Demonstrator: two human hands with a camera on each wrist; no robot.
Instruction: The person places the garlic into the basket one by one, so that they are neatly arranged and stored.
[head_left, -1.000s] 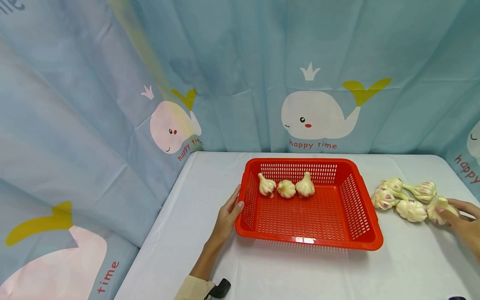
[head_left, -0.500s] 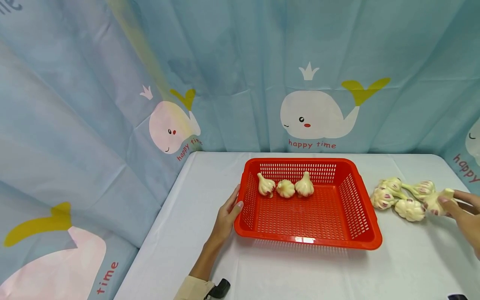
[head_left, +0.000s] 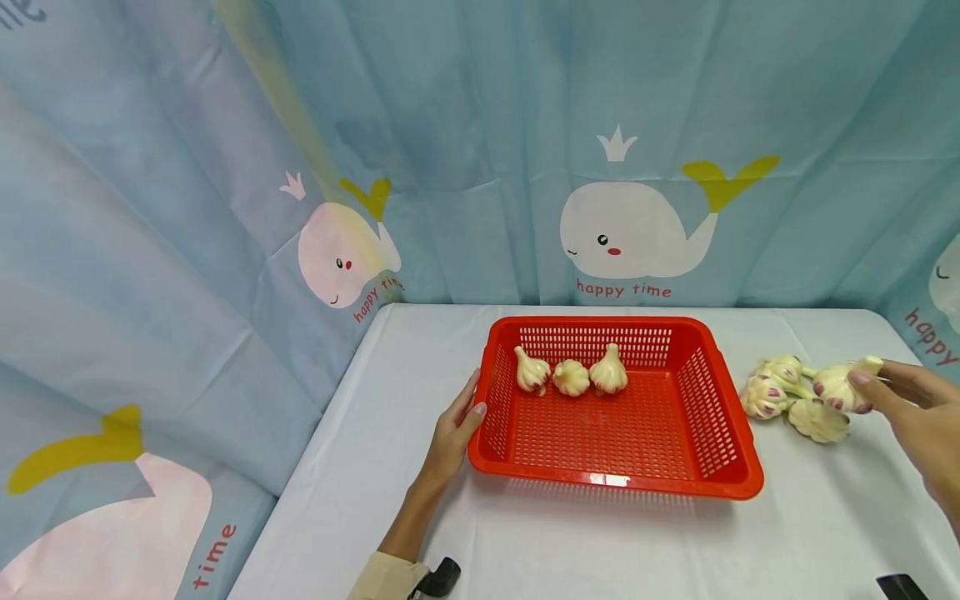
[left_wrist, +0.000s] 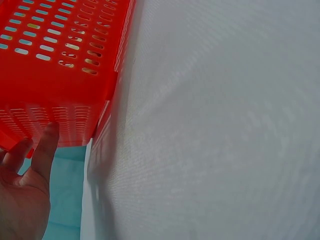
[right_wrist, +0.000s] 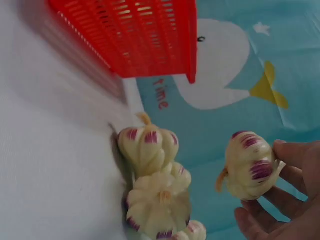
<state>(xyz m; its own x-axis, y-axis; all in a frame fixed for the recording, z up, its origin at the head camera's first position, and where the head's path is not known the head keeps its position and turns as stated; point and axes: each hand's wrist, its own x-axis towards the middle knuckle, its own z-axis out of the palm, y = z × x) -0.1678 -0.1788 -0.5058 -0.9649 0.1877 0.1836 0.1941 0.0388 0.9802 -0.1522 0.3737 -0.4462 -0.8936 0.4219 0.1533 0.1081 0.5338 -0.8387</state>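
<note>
My right hand (head_left: 918, 408) pinches a garlic bulb (right_wrist: 250, 167) by its stem end; the purple-streaked bulb hangs with its root end out. In the head view this bulb overlaps the pile of several garlic bulbs (head_left: 819, 420) right of the basket. At the far left, my left hand (head_left: 450, 437) holds the red plastic basket (head_left: 615, 479) by its left side. The thumb laps the rim while the fingers lie along the perforated outer wall. Inside the basket, three garlic bulbs (head_left: 572, 377) stand in a row toward the back left.
A white cloth (head_left: 562, 550) covers the table. Blue curtains (head_left: 480, 125) printed with whales rise behind it and along the left. The pile bulbs lie close together just off the basket's right rim.
My right hand has lifted the garlic bulb from the pile's right end and carried it left and up over the neighbouring bulbs. My left hand and the basket keep their place.
</note>
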